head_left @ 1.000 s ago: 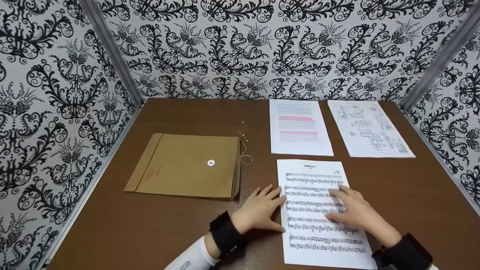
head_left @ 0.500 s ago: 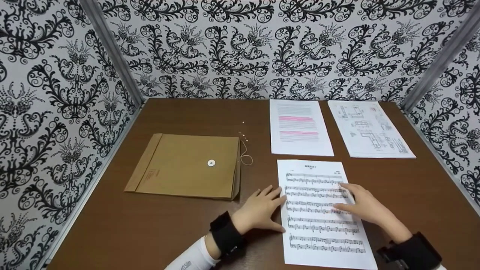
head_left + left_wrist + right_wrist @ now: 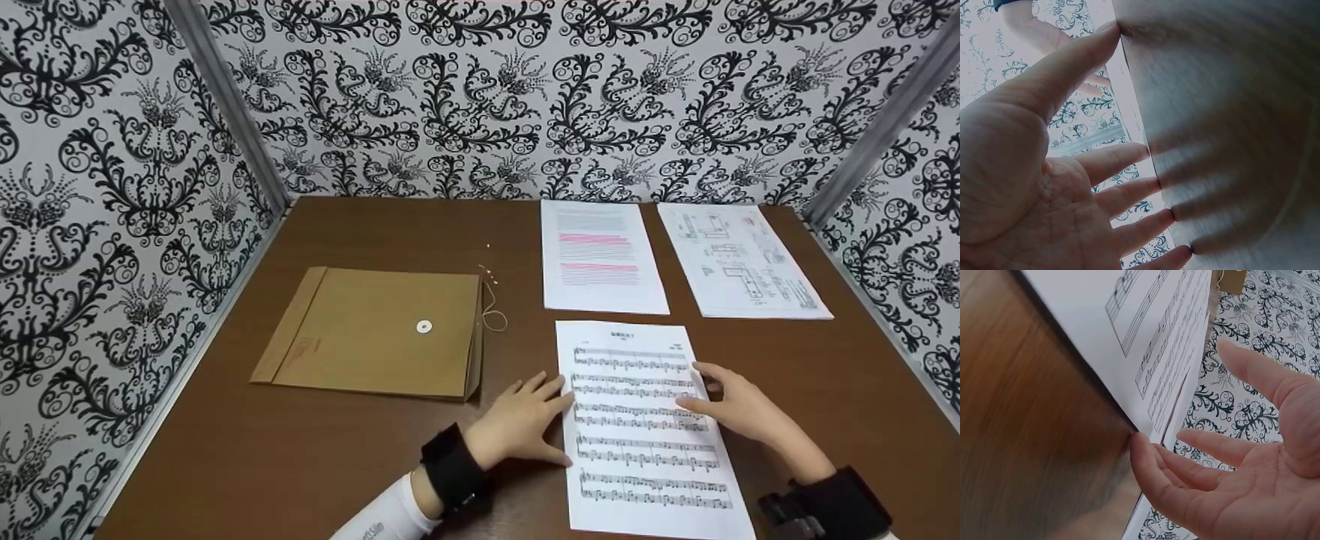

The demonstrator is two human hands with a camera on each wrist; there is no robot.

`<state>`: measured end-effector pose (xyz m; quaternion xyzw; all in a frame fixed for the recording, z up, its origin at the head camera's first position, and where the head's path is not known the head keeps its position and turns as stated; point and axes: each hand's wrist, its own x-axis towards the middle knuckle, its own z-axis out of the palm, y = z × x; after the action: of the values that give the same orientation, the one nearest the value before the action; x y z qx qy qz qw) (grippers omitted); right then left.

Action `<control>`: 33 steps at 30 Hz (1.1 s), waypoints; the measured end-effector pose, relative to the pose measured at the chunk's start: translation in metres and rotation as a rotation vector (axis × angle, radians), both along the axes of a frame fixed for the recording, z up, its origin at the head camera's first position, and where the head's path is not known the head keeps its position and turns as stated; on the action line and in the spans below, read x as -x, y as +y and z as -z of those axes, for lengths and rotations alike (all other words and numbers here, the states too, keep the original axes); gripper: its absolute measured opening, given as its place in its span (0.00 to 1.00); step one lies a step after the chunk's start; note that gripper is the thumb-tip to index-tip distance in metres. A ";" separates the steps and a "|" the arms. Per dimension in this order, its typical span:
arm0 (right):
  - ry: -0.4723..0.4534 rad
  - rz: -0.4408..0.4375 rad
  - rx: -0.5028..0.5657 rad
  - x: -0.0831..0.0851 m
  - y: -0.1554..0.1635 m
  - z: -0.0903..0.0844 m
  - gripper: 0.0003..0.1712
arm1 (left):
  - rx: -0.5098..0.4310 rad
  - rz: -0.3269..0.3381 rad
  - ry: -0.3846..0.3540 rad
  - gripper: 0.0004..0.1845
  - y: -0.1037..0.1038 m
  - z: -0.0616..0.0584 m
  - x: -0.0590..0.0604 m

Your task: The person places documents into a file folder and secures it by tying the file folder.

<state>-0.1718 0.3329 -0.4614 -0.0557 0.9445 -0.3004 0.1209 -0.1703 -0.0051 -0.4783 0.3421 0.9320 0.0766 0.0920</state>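
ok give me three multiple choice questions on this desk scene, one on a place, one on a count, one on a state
1. Where does the brown paper envelope lie?
A. left of the white sheet of music
B. under it
C. right of it

2. How many white printed sheets lie on the brown wooden table?
A. two
B. three
C. five

3. How is the left hand?
A. clenched in a fist
B. fingers straight, tips at the music sheet's left edge
C. lifting the envelope

Answers: 1 A, the envelope sits left of the sheet. 2 B, music, pink-marked text and diagram. 3 B, the left wrist view shows straight fingers meeting the edge.
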 end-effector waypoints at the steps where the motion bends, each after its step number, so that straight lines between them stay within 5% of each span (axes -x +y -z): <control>1: 0.000 0.000 0.015 0.000 0.000 0.001 0.49 | 0.000 0.000 -0.001 0.51 0.000 0.000 0.000; 10: 0.045 0.016 0.102 0.004 0.004 0.007 0.46 | 0.004 0.002 0.003 0.50 0.000 -0.001 -0.002; 24: -0.123 0.185 0.357 0.011 0.019 0.012 0.49 | -0.003 0.007 -0.002 0.50 0.001 0.001 0.002; 33: -0.235 0.156 0.541 0.013 0.020 0.020 0.44 | 0.002 0.003 0.005 0.50 0.000 0.002 0.001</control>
<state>-0.1847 0.3526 -0.4816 0.0221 0.8110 -0.5540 0.1867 -0.1715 -0.0049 -0.4805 0.3434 0.9318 0.0749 0.0903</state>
